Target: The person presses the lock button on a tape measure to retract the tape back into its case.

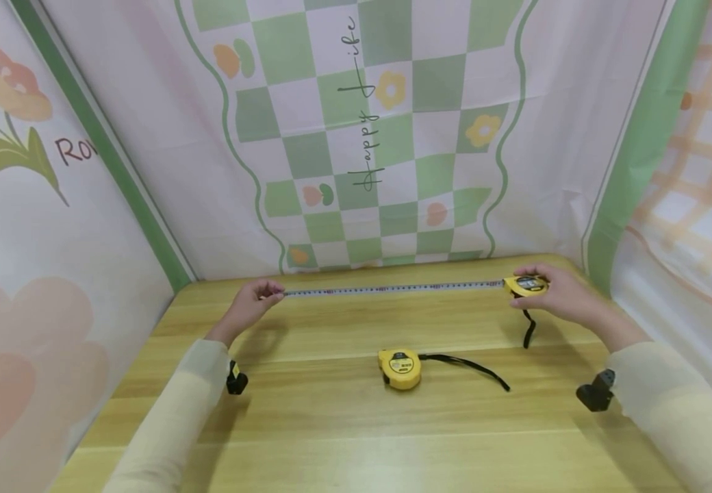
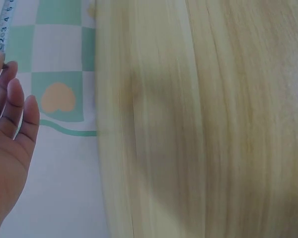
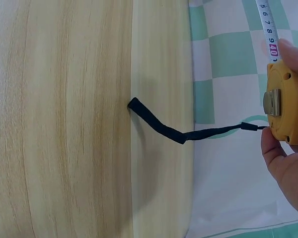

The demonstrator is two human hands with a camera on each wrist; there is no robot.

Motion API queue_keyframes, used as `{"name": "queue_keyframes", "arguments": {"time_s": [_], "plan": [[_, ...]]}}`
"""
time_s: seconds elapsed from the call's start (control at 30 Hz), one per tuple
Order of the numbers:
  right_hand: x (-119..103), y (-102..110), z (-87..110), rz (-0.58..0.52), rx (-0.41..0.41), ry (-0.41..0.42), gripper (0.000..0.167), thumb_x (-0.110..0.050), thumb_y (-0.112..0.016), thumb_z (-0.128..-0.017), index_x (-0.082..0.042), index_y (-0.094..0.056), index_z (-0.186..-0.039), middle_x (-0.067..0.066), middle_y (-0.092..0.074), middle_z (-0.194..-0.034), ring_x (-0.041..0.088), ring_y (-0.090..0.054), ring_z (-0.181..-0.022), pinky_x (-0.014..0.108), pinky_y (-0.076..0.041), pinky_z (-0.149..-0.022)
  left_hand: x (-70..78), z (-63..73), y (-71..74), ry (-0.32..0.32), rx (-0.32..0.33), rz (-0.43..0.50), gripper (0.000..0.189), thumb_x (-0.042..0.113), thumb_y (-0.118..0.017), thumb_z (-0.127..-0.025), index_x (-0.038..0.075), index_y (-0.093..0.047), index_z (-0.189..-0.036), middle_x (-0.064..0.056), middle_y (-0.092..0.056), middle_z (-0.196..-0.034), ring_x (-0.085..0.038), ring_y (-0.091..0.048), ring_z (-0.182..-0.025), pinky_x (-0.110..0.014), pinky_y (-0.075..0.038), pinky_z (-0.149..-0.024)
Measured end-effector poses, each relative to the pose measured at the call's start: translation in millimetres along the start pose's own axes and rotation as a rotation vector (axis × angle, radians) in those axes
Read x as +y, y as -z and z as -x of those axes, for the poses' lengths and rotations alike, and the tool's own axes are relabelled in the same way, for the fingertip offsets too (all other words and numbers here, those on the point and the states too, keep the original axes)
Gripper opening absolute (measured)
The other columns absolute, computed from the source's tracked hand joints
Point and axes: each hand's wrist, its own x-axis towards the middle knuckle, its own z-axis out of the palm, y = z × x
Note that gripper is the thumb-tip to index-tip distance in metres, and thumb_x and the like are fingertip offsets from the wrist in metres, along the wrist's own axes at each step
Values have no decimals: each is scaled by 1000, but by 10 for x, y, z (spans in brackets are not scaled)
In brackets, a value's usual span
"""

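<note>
at the far left of the wooden table [image 1: 307,452], the left hand [image 1: 255,301] pinches the tip of a measuring blade [image 1: 405,287] between thumb and finger, its other fingers loosely bent. the blade runs straight right, along the table's far edge. between the hands and nearer, a resting tape measure [image 1: 402,371], also yellow, lies with its black strap [image 1: 469,365] trailing right. at the far right, the right hand [image 1: 561,296] grips the yellow case [image 1: 530,285] of the drawn-out tape, thumb and fingers curled round it; a black cord [image 1: 528,330] dangles on its near side.
</note>
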Motion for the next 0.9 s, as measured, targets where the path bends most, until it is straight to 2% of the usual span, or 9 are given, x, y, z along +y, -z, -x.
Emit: {"name": "queue_keyframes", "arguments": {"time_s": [0.23, 0.4, 0.83, 0.9], "plan": [[-31, -8, -2, -1, -7, -2, 70, -33, -80, -82, 2, -48, -134, 23, -54, -116, 30, -55, -95, 33, -49, -72, 1, -14, -18, -23, -1, -10, 12, 11, -62, -96, 2, -65, -104, -9, -65, -94, -38, -56, -92, -45, -49, -74], [-69, -12, 1, 5, -10, -3, 71, -36, -79, -82, 1, -48, -134, 22, -54, -116, 30, -55, -95, 34, -49, -73, -3, -25, -25, -27, -5, -8, 13, 12, -63, -96, 3, -66, -104, -7, -65, -93, -43, -56, -95, -39, -49, -72], [-60, -26, -25, 19, -5, 5, 67, -33, -79, -83, 0, -49, -134, 21, -55, -117, 31, -55, -98, 37, -47, -76, 30, -36, -53, -26, -19, -1, 14, 15, -63, -96, 3, -66, -104, -7, -65, -94, -46, -54, -98, -51, -48, -78], [-66, -25, -27, 19, -5, 7, 68, -34, -79, -83, 0, -49, -134, 21, -55, -117, 31, -55, -97, 37, -47, -76, 32, -41, -58, -26, -18, -4, 15, 15, -63, -96, 3, -66, -104, -7, -66, -95, -46, -55, -98, -50, -48, -78]]}}
